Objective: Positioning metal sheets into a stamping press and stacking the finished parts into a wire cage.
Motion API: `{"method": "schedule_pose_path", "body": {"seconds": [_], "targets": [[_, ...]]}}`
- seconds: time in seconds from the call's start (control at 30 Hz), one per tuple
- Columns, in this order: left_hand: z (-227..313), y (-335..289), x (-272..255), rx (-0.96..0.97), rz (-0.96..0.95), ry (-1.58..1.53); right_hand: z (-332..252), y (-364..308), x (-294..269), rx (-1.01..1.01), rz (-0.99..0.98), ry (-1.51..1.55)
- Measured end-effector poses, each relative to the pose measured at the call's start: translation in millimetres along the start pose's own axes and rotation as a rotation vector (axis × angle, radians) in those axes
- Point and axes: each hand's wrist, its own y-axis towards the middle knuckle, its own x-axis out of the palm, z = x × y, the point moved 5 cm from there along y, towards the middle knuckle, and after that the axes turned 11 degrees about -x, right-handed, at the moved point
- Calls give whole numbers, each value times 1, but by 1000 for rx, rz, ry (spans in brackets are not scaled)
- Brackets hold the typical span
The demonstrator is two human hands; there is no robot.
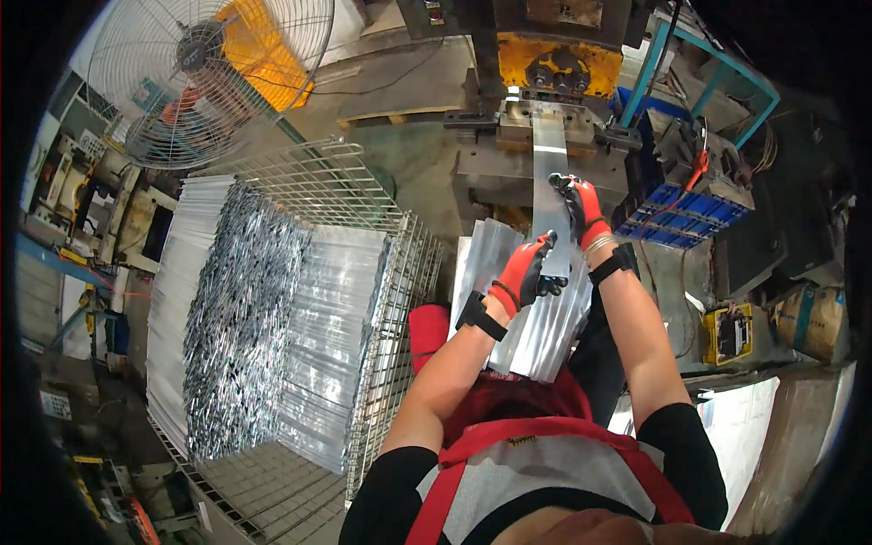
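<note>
A long flat metal strip (550, 195) runs from the die (511, 118) of a press toward my body. My right hand (584, 211), in a red and black glove, is closed on the strip's right edge, about halfway along. My left hand (524, 275), gloved the same way, grips the strip's near end, with the thumb on top and the dark fingertips showing by the end. Beneath both hands, a pile of similar silvery strips (542, 338) lies in front of my red apron (509, 400).
On the left stands a wire basket (397, 313) filled with stacked metal strips (331, 318). A large fan (202, 54) is behind it. The press's yellow part (595, 65) stands ahead. At the right are a blue crate (668, 216) and a small yellow bin (729, 334).
</note>
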Motion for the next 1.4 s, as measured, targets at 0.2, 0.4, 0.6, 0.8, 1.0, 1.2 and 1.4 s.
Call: {"method": "schedule_pose_path", "body": {"seconds": [0.2, 0.4, 0.6, 0.8, 1.0, 1.2, 1.4], "targets": [[0, 0, 1, -17, -28, 8, 0, -4, 2, -29, -21, 48], [-3, 6, -4, -12, -56, -4, -3, -4, 1, -51, -10, -88], [-7, 8, -11, -3, -12, -29, 4, -3, -4, 83, 25, -213], [-8, 15, -14, -28, -72, -10, 10, -1, -10, 11, -53, -130], [-6, 0, -8, 16, -211, -22, -14, -11, 7, -27, 1, -99], [22, -74, -34, 293, 317, 1209, -117, -87, 40, -677, -34, -1473], [49, -114, -14, 521, 604, 2058, -124, -122, 63, -813, -858, -1628]]}}
